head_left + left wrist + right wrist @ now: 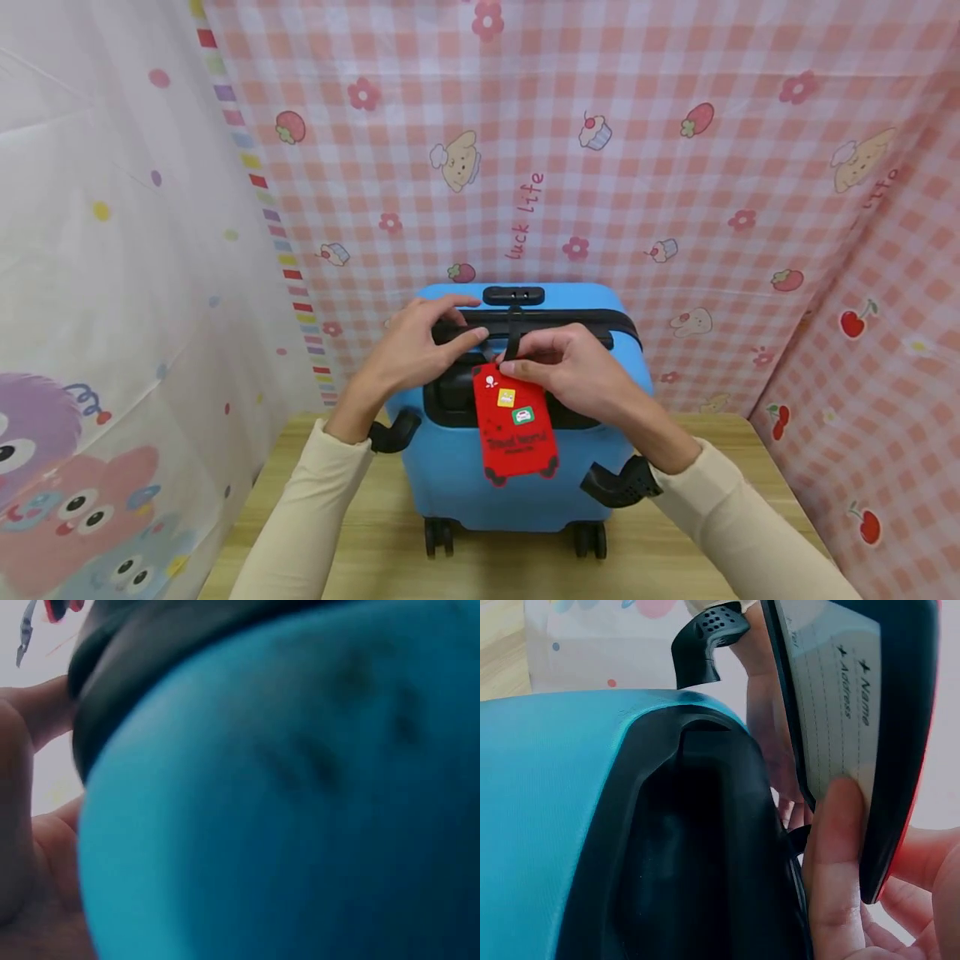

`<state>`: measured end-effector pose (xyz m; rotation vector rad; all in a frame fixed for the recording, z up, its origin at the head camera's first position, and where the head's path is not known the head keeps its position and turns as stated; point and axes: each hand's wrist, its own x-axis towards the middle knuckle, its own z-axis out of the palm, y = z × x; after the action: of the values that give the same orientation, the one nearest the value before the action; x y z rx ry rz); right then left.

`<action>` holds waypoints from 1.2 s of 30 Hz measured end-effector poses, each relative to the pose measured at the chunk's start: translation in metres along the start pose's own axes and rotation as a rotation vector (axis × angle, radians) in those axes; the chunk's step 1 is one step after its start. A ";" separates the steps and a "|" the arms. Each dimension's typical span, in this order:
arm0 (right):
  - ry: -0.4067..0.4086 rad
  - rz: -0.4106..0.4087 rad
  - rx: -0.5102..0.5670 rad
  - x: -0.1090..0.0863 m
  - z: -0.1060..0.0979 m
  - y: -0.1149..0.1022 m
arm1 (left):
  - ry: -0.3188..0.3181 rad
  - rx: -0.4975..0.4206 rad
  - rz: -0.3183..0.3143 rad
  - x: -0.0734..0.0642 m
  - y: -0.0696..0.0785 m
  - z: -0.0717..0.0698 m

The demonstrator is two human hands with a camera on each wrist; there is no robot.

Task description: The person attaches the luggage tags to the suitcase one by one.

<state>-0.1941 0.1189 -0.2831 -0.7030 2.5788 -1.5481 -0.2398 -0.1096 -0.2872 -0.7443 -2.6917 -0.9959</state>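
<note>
A red luggage tag (517, 425) with small stickers and printed lettering hangs by a black strap (513, 333) at the top handle (600, 338) of a blue suitcase (517, 492). My right hand (573, 367) pinches the tag's upper end between thumb and fingers. In the right wrist view the tag's back shows a white name and address card (840, 697), with a fingertip pressed on it. My left hand (408, 350) is at the handle's left end, thumb and index finger stretched toward the strap. Its other fingers are mostly hidden. The blue shell (225, 825) fills most of the left wrist view.
The suitcase stands on its black wheels (590, 540) on a wood-grain surface (360, 550). A black combination lock (513, 296) sits on its top. Close behind hangs a pink checked cloth (660, 183), with a white patterned cloth (150, 275) at the left.
</note>
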 end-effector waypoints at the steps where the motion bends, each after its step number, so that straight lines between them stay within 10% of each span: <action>1: -0.003 -0.001 -0.007 0.001 0.001 0.000 | -0.003 0.006 -0.001 0.001 0.000 0.000; 17: -0.102 0.006 -0.010 0.020 -0.001 -0.008 | -0.037 -0.024 0.060 0.009 -0.002 0.005; 36: -0.169 -0.156 0.002 0.025 -0.003 0.010 | -0.007 -0.245 -0.067 0.007 -0.007 0.009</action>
<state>-0.2210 0.1153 -0.2850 -1.0106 2.4506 -1.4589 -0.2494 -0.1059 -0.2955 -0.7037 -2.6456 -1.3599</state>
